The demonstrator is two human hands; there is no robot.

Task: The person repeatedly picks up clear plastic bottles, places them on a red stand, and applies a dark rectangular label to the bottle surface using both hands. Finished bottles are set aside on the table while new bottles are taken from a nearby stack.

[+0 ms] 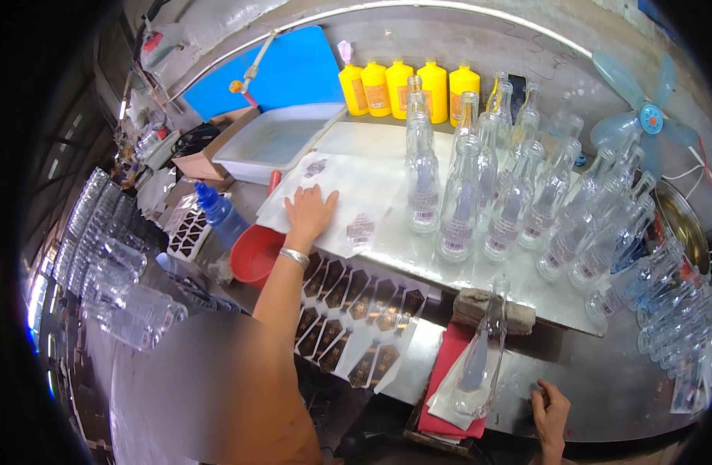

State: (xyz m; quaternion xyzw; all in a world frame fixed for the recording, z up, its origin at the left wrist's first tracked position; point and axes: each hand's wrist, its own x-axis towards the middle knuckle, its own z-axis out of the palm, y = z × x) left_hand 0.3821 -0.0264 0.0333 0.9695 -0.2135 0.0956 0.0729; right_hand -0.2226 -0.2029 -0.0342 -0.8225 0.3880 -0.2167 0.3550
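A: Left hand (309, 213) is spread flat, fingers wide, on a white sheet (348, 190); a small dark-printed label (360, 230) lies just beside it.

B: Right hand (550, 411) is half-curled, holding nothing, near the clear bottle (480, 364) lying on red cloth (449, 387). Yellow bottles (406, 87) line the back.

Count on the bench: five yellow plastic bottles (398, 89) along the back wall; one white rectangular plastic tub (275, 139); one red round plastic bowl (257, 254); one pale blue plastic fan (643, 116). Clear glass bottles (457, 198) too numerous and overlapped to count.
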